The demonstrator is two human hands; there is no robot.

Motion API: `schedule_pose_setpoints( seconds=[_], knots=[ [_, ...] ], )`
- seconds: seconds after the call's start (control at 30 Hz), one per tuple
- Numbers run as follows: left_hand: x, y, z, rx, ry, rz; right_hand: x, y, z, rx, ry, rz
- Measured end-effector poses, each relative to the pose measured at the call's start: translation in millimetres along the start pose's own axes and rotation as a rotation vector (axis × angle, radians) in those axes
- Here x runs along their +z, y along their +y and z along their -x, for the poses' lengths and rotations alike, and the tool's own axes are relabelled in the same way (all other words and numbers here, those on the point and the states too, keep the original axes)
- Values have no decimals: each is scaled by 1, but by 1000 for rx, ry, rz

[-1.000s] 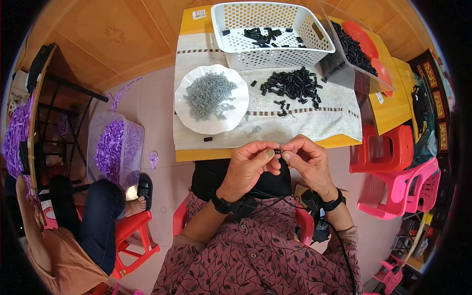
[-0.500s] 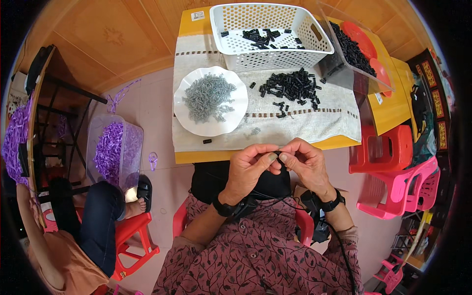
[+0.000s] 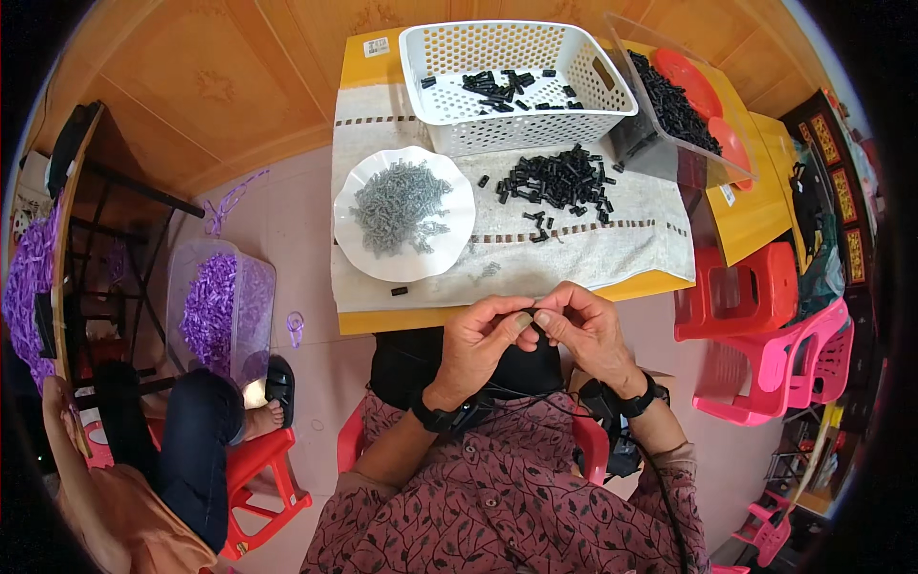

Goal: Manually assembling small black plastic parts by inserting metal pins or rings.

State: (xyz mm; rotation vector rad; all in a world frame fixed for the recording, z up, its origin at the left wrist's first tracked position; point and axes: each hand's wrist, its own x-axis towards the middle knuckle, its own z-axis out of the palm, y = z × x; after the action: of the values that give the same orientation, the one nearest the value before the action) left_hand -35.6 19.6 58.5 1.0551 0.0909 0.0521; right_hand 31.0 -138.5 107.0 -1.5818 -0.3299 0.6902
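Observation:
My left hand point(image 3: 486, 337) and my right hand point(image 3: 589, 333) meet just off the front edge of the table. Both are closed, thumbs and fingertips pinched together on a small black piece point(image 3: 532, 313), mostly hidden by the fingers. Beyond them, a pile of short black tubular pieces point(image 3: 559, 180) lies on a pale cloth point(image 3: 593, 258). To its left stands a white scalloped plate point(image 3: 349, 251) heaped with small clear-grey plastic parts point(image 3: 400, 206). One single black piece point(image 3: 399, 291) rests near the cloth's front edge, and a few clear parts point(image 3: 491, 270) lie closer to my hands.
A white perforated basket point(image 3: 516, 139) with black pieces stands at the back. Beside it, a clear bin point(image 3: 660, 158) holds many more. Red and pink stools point(image 3: 741, 292) are at the right. On the left, a person point(image 3: 124, 507) sits near a tub point(image 3: 253, 330) of purple strips.
The view has shifted slightly, so the table appears lower. My hands stay pinched together, with the thumbs and fingers moved a little; less of the black piece shows between them.

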Motion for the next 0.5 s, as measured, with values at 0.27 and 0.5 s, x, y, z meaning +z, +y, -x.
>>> schedule_pose_setpoints(
  seconds=[0.27,0.5],
  knots=[
    [-4,-4,-5,-24,8,90,3,2,-9,34,19,-34],
    [-12,-9,-10,-99,34,193,-24,12,-41,-98,217,291]
  ],
)
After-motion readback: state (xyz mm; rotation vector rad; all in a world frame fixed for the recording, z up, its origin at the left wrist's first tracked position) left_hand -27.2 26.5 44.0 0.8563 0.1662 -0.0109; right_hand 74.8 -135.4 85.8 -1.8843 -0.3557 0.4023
